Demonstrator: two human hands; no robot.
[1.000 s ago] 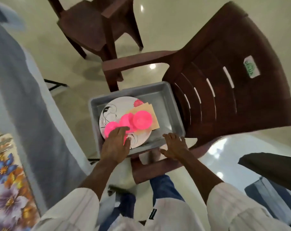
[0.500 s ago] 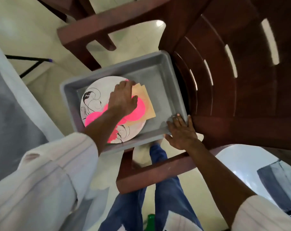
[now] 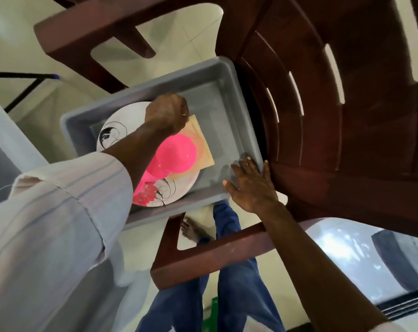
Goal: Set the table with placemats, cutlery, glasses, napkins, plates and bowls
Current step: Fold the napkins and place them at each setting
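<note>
Has moved left hand (image 3: 166,113) off the pink bowls (image 3: 177,152) toward the far wall of the grey tray (image 3: 227,104) since half a second ago. Has slid right hand (image 3: 251,185) further in over the tray's near right corner.

Left hand:
- Reaches into the tray across its near left wall, knuckles up, fingers curled under.
- Closes a narrow, tight grip just inside the tray's far wall, at the meeting point of napkin (image 3: 198,127) corner and plate (image 3: 114,130) rim.
- Cannot tell whether pinching napkin, plate rim or nothing; hides fingertips beneath the knuckles.

Right hand:
- Rests flat on the tray's near right corner, fingers straight and fanned, reaching past the rim toward the tray floor.
- Shows a wide grip, holding nothing.

Contents of tray:
- For the plate, look in the tray's left half: white, black scrolls, red flower, lying flat on the tray floor.
- For the napkin, look toward the tray's middle: tan, square, lying partly on the plate, partly on the tray floor.
- For the pink bowls, look at the tray's centre: overlapping, resting on plate and napkin, partly covered by the left forearm.

Surroundings of tray:
- Find the tray on the seat of a brown chair (image 3: 347,152), right wall just beside the backrest.
- Below the tray's near wall, note blue trousers (image 3: 224,216) and one bare foot (image 3: 193,230).
</note>
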